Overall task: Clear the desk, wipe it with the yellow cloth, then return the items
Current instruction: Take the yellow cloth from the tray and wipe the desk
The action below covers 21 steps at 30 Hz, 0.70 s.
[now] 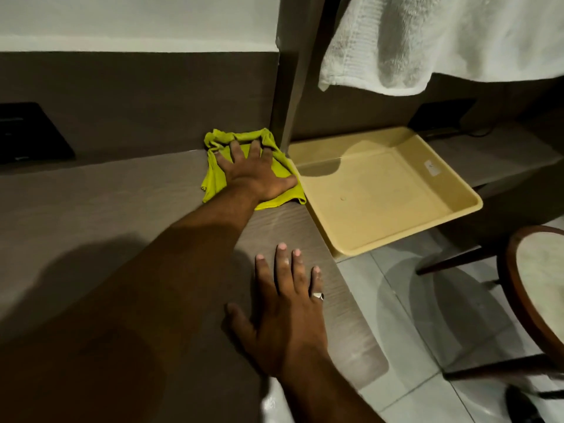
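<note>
The yellow cloth (215,181) lies bunched at the far right corner of the grey-brown desk (106,215), against the back panel. My left hand (253,172) presses down on it, fingers spread and digging into its folds. My right hand (287,319) rests flat on the desk near its right edge, fingers apart, a ring on one finger, holding nothing. No other items are on the visible part of the desk.
An empty beige tray (381,196) sits just right of the cloth on a lower shelf and overhangs the tiled floor. A white towel (427,41) hangs above it. A black wall panel (27,132) is at the left. A round wooden-rimmed table (537,285) stands at the right.
</note>
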Each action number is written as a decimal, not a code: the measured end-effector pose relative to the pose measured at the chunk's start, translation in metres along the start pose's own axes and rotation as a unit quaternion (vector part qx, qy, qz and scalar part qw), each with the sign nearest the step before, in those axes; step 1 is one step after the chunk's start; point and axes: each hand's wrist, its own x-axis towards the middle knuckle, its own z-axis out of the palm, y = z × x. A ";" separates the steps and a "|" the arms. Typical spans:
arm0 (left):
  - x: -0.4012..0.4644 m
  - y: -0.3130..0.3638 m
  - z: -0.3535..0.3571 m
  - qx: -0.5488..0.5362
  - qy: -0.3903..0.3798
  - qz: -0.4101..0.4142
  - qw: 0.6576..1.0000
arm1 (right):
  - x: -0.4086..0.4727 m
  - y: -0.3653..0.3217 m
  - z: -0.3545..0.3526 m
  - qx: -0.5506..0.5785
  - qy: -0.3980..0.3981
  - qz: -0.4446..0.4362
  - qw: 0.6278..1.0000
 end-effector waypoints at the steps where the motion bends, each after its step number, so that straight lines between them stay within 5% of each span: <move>1: 0.000 0.001 -0.001 -0.003 -0.002 -0.001 1.000 | 0.000 -0.001 -0.001 -0.001 0.001 0.001 1.000; 11: -0.053 -0.098 -0.009 0.053 0.008 0.079 0.995 | -0.001 0.009 0.008 -0.018 -0.012 -0.012 1.000; 21: -0.297 -0.140 0.018 0.042 0.000 0.025 0.999 | -0.013 -0.003 -0.012 -0.014 -0.023 0.023 0.999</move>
